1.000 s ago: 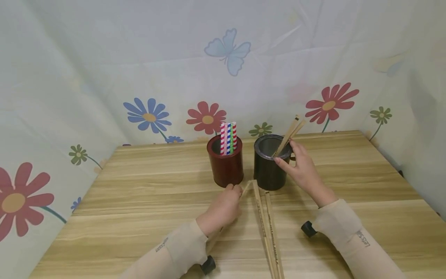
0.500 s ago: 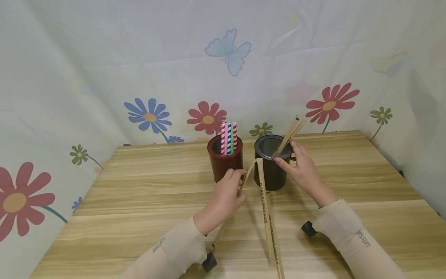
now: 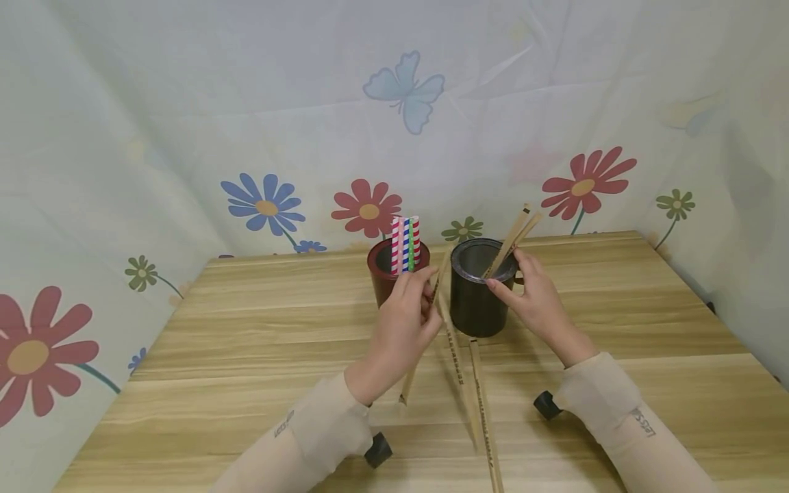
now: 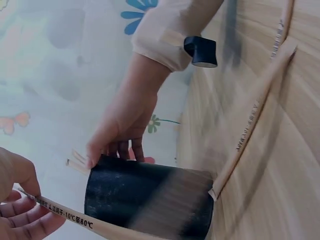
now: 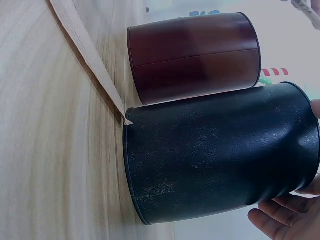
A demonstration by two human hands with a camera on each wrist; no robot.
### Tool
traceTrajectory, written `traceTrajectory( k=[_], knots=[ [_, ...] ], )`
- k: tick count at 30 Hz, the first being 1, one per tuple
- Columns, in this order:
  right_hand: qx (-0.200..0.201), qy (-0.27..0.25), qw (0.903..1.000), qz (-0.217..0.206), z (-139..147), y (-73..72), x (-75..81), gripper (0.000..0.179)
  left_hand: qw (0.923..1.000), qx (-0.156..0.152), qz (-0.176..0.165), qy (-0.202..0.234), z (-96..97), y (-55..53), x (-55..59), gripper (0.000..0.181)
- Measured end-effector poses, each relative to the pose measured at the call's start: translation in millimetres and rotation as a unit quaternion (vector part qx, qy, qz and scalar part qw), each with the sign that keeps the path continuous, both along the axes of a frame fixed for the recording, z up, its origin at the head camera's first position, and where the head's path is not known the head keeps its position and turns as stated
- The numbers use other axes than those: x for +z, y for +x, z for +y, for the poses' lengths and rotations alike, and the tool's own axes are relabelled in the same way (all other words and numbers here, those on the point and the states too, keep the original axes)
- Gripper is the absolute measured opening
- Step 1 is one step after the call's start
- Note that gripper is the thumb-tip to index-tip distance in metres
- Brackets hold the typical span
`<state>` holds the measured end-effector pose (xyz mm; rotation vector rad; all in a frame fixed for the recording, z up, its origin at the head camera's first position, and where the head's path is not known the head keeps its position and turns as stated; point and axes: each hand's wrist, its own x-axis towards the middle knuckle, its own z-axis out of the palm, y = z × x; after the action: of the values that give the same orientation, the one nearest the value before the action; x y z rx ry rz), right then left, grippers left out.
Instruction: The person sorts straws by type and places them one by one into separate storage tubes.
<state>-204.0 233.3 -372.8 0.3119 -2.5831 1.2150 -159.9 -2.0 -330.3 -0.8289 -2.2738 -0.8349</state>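
Note:
My left hand (image 3: 401,329) pinches a long straw in printed kraft-paper wrapping (image 3: 441,277) in front of the dark red cylindrical container (image 3: 381,284). The straw slants, its lower end showing below the hand. A second paper-wrapped straw (image 3: 457,363) hangs beside it, blurred in the left wrist view; whether they are joined I cannot tell. My right hand (image 3: 545,311) holds the black cylindrical container (image 3: 477,305) at its rim, thumb in front, fingers behind. Paper-wrapped straws (image 3: 508,239) lean inside the black container. Striped straws (image 3: 404,245) stand in the red one.
Another paper-wrapped straw (image 3: 483,411) lies on the wooden table (image 3: 277,329), its far end near the black container's base. Behind the table hangs a flower-printed curtain (image 3: 296,103). Dark wrist devices (image 3: 378,450) show under both sleeves.
My left hand has risen and moved away from me, lifting the wrapped straw off the table to the red container's rim height. The second straw swings leftward with it. My right hand stays put.

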Motion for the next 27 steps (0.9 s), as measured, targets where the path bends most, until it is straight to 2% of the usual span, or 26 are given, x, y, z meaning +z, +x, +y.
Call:
traceTrajectory(
  k=[7, 13, 18, 27],
  knots=[
    [0.002, -0.005, 1.0000, 0.005, 0, 0.3, 0.7, 0.080, 0.9991, -0.019, -0.030, 0.025, 5.8, -7.2, 13.3, 0.045],
    [0.003, -0.004, 1.0000, 0.002, 0, 0.6, 0.7, 0.080, 0.9958, -0.041, -0.060, 0.056, 10.5, -17.0, 29.5, 0.047],
    [0.004, -0.008, 0.9999, 0.006, -1, 0.6, 0.9, 0.079, 0.9923, -0.066, -0.070, 0.079, 14.4, -24.9, 43.8, 0.048],
    [0.004, -0.010, 0.9999, 0.006, 0, 0.6, -0.4, 0.080, 0.9851, -0.093, -0.084, 0.118, 25.5, -37.9, 68.1, 0.049]
  ],
)
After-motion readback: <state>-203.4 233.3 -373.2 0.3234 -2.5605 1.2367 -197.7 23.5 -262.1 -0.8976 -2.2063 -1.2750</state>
